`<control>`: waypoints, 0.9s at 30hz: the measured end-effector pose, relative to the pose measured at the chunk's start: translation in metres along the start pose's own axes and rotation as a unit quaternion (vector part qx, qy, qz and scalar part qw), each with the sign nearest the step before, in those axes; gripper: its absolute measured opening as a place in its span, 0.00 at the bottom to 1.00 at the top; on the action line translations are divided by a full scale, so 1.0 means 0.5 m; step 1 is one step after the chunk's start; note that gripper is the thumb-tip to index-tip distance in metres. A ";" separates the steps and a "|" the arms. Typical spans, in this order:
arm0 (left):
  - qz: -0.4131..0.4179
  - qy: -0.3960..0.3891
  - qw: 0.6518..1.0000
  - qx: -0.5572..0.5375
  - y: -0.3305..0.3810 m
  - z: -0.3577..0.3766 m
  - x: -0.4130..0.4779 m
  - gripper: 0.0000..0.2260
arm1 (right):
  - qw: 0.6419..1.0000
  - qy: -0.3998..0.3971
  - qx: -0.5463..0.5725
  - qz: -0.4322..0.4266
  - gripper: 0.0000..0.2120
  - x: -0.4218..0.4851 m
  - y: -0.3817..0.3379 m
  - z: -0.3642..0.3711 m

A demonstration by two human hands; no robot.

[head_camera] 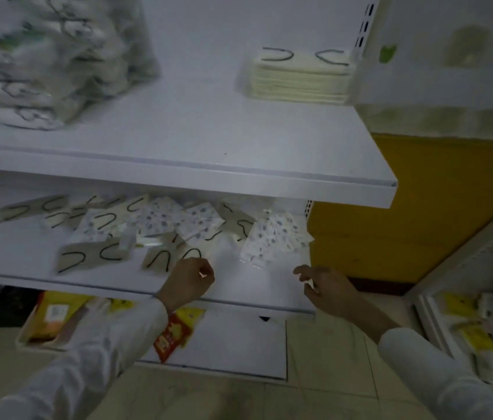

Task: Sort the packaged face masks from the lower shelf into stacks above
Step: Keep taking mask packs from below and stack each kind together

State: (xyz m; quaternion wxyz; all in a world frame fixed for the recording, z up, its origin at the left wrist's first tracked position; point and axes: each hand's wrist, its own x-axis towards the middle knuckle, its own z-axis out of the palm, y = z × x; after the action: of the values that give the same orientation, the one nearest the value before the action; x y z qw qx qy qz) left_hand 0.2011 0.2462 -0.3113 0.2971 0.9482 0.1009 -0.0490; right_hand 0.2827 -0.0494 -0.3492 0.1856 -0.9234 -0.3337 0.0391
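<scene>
In front of the person, a white upper shelf [178, 131] spans most of the view, with the lower shelf [12, 262] just beneath it and a yellow panel [406, 207] to the right. On the upper shelf, at the far left, a bulging clear bag [51, 62] holds white masks with dark ear loops; it is blurred. At the far right of that shelf, against the slotted upright, a neat stack [299, 77] of cream packaged masks lies flat.

The loose packaged face masks [160, 221] lie scattered and overlapping across the lower shelf, some beige with black loops, some white with a blue print. One printed pack [275, 237] lies tilted near the right end, apart from the heap.

Under the lower shelf, a red packet [172, 334] hangs beside a tray of yellow packets [57, 316].

The left hand [189, 278] hovers at the lower shelf's front edge, fingers curled, just beside a beige pack [172, 259]; whether it pinches anything cannot be told. The right hand [327, 286] is held near the shelf's right end, fingers loosely spread, grasping nothing.
</scene>
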 end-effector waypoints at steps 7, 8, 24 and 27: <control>-0.014 0.005 1.000 -0.022 -0.081 0.129 0.065 0.05 | 0.972 -0.132 -0.124 0.150 0.22 0.148 0.126 0.099; -0.009 0.012 0.999 -0.030 -0.084 0.136 0.085 0.05 | 0.968 -0.136 -0.141 0.154 0.22 0.179 0.143 0.108; -0.021 0.032 0.991 -0.131 -0.137 0.185 0.132 0.13 | 0.971 0.007 -0.145 0.189 0.15 0.286 0.072 0.264; -0.016 0.029 0.990 -0.140 -0.142 0.189 0.125 0.13 | 0.961 0.062 -0.096 0.253 0.17 0.304 0.048 0.267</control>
State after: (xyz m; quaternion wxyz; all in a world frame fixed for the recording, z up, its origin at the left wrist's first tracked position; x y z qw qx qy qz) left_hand 0.2435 0.2590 -0.4377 0.4233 0.8965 0.1302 -0.0120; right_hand 0.3887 0.0715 -0.4742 0.1006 -0.9918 -0.0790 -0.0041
